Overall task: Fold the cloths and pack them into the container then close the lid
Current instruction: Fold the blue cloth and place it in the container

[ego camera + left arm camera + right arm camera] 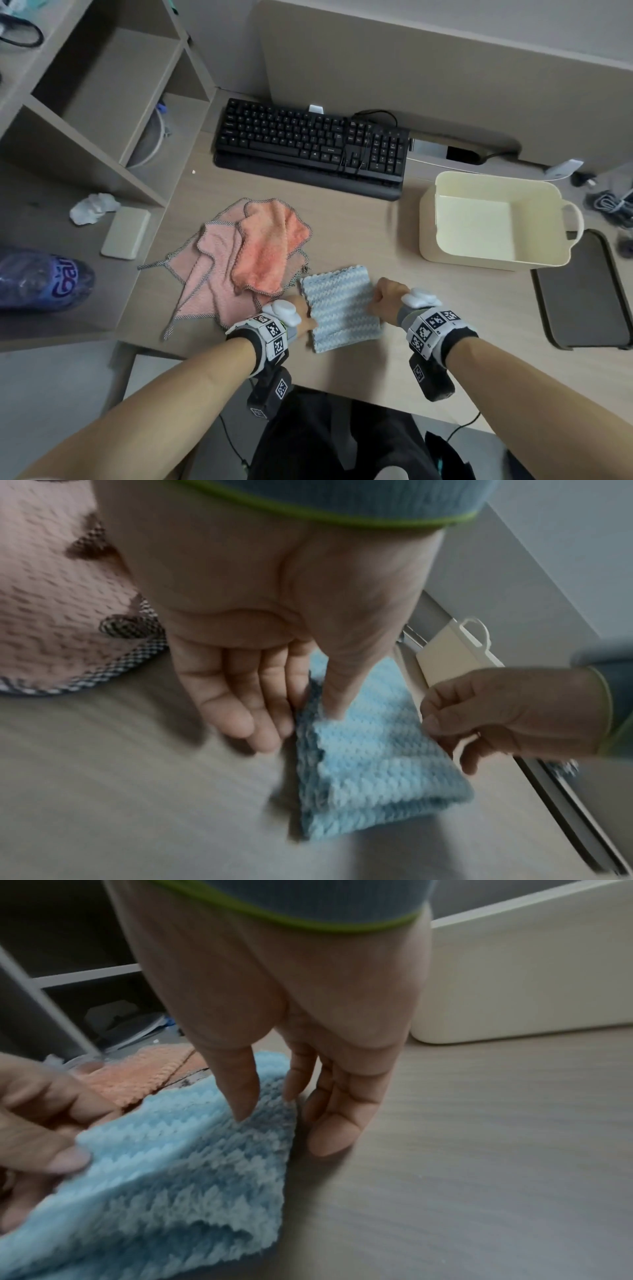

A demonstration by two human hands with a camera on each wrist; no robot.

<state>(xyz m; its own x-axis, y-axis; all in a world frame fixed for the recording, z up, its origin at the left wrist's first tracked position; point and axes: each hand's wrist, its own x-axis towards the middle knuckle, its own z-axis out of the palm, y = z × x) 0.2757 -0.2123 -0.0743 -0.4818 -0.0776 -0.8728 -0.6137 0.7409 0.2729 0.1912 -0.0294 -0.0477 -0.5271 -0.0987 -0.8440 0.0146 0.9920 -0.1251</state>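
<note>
A light blue cloth [340, 308] [369, 764] [164, 1172] lies folded into a small rectangle at the desk's front edge. My left hand [306, 320] [301, 723] pinches its left edge, thumb on top. Pinching the right edge is my right hand [375, 301] [267, 1107], its outer fingers touching the desk beside the cloth. A pink cloth [205, 274] and an orange cloth [270, 246] lie crumpled together just left of the blue one. The cream container [493, 260] [531, 974] stands open and empty at the right, with a handle on its right side.
A black keyboard [311, 144] lies at the back of the desk. A dark flat tray [582, 294] sits right of the container, cables [609, 202] behind it. A shelf unit [102, 102] on the left holds a white box [126, 233], tissue [92, 207] and a bottle [41, 277].
</note>
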